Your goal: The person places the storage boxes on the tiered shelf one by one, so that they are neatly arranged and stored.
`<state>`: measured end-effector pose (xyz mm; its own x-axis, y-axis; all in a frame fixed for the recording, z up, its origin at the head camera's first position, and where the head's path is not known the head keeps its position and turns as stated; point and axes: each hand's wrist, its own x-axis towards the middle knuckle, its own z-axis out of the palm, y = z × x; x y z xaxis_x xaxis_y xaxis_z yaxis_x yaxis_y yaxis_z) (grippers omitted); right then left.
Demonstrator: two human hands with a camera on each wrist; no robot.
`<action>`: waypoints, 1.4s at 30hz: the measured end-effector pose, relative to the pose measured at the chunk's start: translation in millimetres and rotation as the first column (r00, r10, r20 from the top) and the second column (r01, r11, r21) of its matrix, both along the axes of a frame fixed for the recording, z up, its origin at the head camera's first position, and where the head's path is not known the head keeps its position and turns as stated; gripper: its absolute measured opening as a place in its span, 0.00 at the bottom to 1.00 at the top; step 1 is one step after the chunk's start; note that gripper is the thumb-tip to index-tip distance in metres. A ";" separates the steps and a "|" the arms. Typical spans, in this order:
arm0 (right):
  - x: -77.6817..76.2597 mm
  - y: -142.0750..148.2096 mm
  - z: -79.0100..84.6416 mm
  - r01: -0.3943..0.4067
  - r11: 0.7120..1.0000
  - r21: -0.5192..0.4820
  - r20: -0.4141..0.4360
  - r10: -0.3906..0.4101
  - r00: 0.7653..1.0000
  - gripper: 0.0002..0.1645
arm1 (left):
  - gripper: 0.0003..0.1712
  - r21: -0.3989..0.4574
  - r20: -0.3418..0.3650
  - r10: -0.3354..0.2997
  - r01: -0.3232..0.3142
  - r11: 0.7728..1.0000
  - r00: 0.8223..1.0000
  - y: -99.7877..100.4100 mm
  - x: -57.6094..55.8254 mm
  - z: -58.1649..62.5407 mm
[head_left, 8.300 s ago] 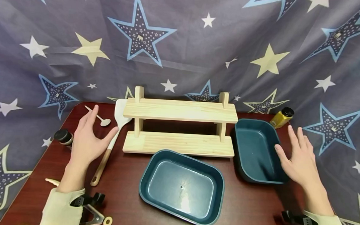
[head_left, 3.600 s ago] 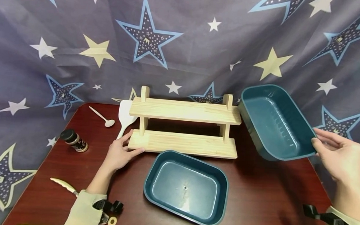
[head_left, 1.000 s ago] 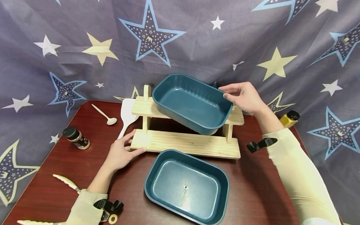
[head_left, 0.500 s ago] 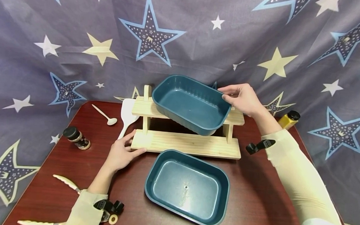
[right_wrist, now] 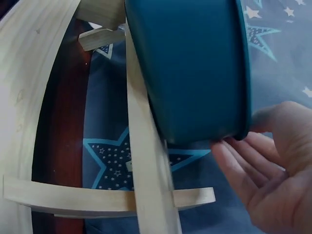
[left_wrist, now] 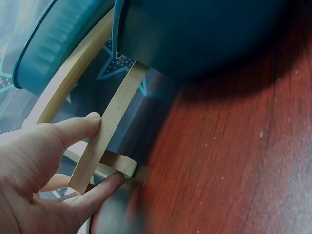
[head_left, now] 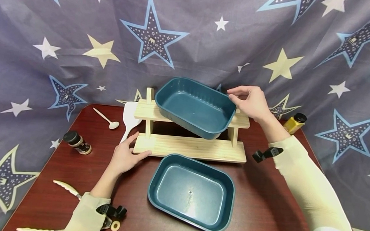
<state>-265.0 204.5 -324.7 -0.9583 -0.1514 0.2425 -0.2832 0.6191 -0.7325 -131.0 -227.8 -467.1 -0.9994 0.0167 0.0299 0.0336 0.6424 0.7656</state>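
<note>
A two-tier wooden shelf rack (head_left: 190,146) stands at the table's back. My left hand (head_left: 125,157) grips the left end of its lower board, thumb in front and fingers behind. On the upper board sits a deep teal plastic bin (head_left: 194,109), set askew with its front right corner overhanging the board's front edge. My right hand (head_left: 250,101) pinches this bin's rim at the right end, thumb on the inner side; in the right wrist view its fingers (right_wrist: 239,161) lie against the outer wall. A second teal bin (head_left: 191,191) lies on the table before the rack.
At left are a black-capped spice jar (head_left: 77,142), a small white spoon (head_left: 112,125) and a white spatula (head_left: 130,115) partly behind the rack. Cream-handled tools (head_left: 67,187) lie near the left sleeve. A yellow bottle (head_left: 294,123) stands behind the right forearm.
The right hand has lifted the bin from the table's right side and carried it left onto the upper board; lately it barely shifts. The left hand has moved to the rack's lower board.
</note>
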 end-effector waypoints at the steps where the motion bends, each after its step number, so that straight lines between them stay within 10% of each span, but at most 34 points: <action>1: 2.6 0.1 1.5 0.013 1.000 0.002 -0.011 -0.013 1.000 0.14 | 0.57 0.001 0.002 0.000 0.000 1.000 1.000 -0.1 0.0 0.0; 42: 22.8 -2.8 1.4 0.078 0.995 0.067 0.027 -0.080 0.996 0.16 | 0.58 0.125 0.066 0.041 -0.049 0.991 0.997 -1.1 -0.9 -7.6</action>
